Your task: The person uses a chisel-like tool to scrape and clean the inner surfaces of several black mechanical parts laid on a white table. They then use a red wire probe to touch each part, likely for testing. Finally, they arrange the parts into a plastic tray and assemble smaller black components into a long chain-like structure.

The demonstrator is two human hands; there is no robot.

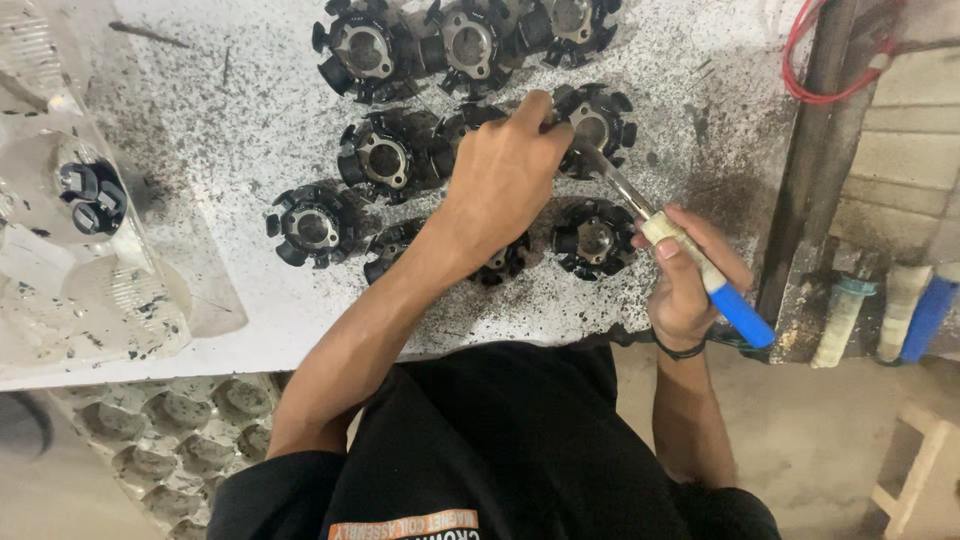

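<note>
A: Step in hand?
B: Tool work on one stator, it seems. Near the table's (250, 330) front edge, a screwdriver (690, 260) with white-and-blue handle is gripped by the closed right hand (685, 290). Its tip is set at the black stator core (597, 125), right of centre.
A: Left hand (500, 180)?
B: Fingers pressed onto that core; closed grasp not confirmed. Steady bracing is likely needed next.
A: Condition?
B: Black, toothed, metal hub. More stators (365, 50) are lined along the far edge.
</note>
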